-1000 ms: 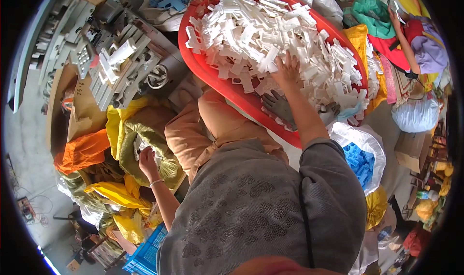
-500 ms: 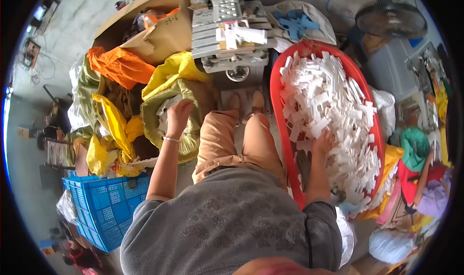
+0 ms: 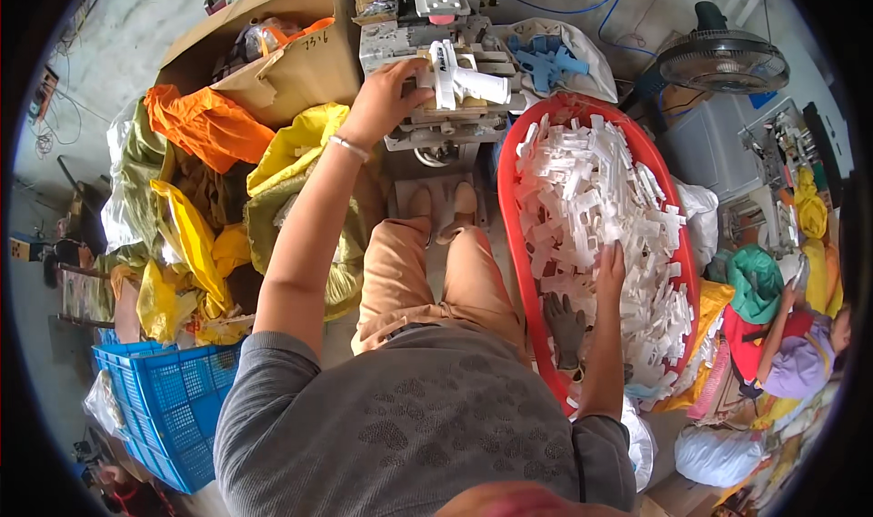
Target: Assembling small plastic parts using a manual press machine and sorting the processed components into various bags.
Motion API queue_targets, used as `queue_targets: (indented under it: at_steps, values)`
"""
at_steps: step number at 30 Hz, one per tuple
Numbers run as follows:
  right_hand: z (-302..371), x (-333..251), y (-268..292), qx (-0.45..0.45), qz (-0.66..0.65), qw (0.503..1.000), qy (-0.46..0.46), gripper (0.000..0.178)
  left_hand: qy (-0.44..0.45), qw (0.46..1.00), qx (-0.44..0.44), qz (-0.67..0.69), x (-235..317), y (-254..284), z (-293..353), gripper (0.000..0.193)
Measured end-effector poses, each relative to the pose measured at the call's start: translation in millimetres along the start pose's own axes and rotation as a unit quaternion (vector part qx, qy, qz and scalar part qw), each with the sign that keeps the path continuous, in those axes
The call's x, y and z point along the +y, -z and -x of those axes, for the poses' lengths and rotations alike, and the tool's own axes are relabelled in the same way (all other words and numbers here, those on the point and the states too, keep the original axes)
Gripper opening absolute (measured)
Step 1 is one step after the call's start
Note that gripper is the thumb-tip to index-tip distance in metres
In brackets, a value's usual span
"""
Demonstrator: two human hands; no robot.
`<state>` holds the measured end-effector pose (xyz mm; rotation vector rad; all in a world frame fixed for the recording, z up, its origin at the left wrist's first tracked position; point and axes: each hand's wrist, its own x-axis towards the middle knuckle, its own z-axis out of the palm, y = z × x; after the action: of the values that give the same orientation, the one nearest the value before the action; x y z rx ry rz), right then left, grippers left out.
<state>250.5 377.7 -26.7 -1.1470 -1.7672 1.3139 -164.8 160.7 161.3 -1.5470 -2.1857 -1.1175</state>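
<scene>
White plastic parts (image 3: 591,185), right hand (image 3: 611,271) among them, fingers close, left hand (image 3: 391,99) curled, both grips unclear

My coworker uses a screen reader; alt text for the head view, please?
A person's left hand is at a metal machine, beside a white part, while their right hand is at white pieces heaped in a red tub.

Plastic parts (image 3: 605,185) in tub (image 3: 511,212); machine (image 3: 386,46) left of tub; carton (image 3: 309,73) left of machine.

Smooth white plastic pieces (image 3: 596,203)
</scene>
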Motion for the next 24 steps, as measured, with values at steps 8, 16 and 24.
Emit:
queue_targets:
  at_steps: [8,16,24]
  values:
    - [-58.3,-147.2,-81.9,-0.134,-0.269,0.949,0.099,0.042,0.019,0.99,0.112,0.086,-3.2,6.9,4.6,0.037]
    - [-84.8,-250.8,-191.9,-0.194,0.115,0.824,0.52,0.043,0.173,0.962,0.191,0.085,-36.9,48.8,115.5,0.04]
    - [-94.8,-260.0,-188.7,-0.218,0.281,0.73,0.584,0.042,0.325,0.917,0.204,0.108,-60.1,58.3,209.8,0.037]
